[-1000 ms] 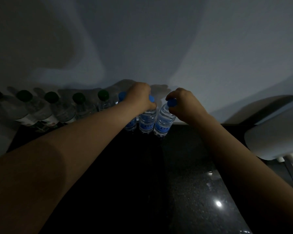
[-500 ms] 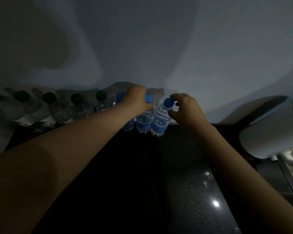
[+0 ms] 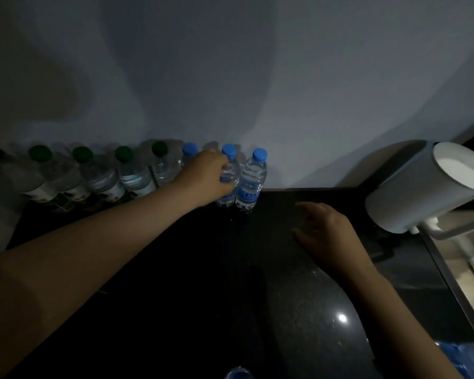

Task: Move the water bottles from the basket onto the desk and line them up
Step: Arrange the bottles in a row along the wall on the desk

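Wrapping its fingers round the body of the middle blue-capped bottle (image 3: 230, 160), the person's left grip (image 3: 208, 177) is holding it upright on the dark counter (image 3: 203, 269) at the centre of the frame, against the wall, probably to press it flush beside the end bottle (image 3: 251, 176). The right grip (image 3: 326, 228) is lying open with its fingers spread, holding nothing, low over the counter right of centre. The green-capped bottles (image 3: 132, 176) are lining up from the left edge towards the blue ones. Every bottle is standing with its long axis vertical and its cap pointing up. Another blue cap (image 3: 238, 374) is showing at the bottom edge, likely waiting its turn.
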`<state>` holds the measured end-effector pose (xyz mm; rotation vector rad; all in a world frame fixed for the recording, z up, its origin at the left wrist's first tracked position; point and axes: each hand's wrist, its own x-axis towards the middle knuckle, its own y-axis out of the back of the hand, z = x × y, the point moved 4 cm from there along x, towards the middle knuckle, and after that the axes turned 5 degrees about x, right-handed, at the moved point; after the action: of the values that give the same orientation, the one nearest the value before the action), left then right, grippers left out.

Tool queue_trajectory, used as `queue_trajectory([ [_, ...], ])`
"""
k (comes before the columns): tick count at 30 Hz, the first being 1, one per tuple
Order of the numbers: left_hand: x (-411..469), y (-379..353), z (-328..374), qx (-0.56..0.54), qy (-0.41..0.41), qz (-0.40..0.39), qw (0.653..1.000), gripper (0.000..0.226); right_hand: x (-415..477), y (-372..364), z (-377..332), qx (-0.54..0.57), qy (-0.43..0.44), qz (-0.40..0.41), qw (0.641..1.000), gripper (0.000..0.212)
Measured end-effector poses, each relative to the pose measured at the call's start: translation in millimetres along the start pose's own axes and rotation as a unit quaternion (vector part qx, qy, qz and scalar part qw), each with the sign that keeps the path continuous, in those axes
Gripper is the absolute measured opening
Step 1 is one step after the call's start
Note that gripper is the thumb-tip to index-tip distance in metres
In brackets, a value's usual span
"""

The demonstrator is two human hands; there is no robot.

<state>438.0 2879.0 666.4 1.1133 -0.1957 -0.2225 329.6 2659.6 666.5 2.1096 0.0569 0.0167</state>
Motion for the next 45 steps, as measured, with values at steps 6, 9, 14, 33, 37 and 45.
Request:
queue_trajectory([
  [6,-72.2,-12.7,20.8,-0.003,-0.053,-0.085,0.995,0.032,-58.2,2.6,9.6,-0.029,-0.028,-0.021,0.999,0.049],
  [9,-106.4,-18.1,30.9,-0.021,-0.069,-0.104,0.992,0.037,-86.7,1.2,10.2,-0.028,-0.037,-0.013,0.999,0.047],
  [14,-158.7,-31.9,43.7,-0.036,-0.077,-0.146,0.986,0.037,-141.4,-2.7,11.1,-0.014,-0.071,-0.011,0.997,0.042],
  [33,-267.0,-53.8,99.8,-0.051,-0.133,-0.280,0.949,0.053,-269.1,-20.8,32.0,0.006,-0.169,0.004,0.986,0.042],
  [37,-269.6,-59.2,109.1,0.004,-0.160,-0.302,0.940,0.043,-278.2,-18.7,39.1,0.011,-0.175,0.014,0.984,0.041],
  [45,-263.8,-62.2,123.2,0.055,-0.184,-0.308,0.932,0.023,-289.1,-11.0,55.6,0.026,-0.199,0.024,0.979,0.041],
])
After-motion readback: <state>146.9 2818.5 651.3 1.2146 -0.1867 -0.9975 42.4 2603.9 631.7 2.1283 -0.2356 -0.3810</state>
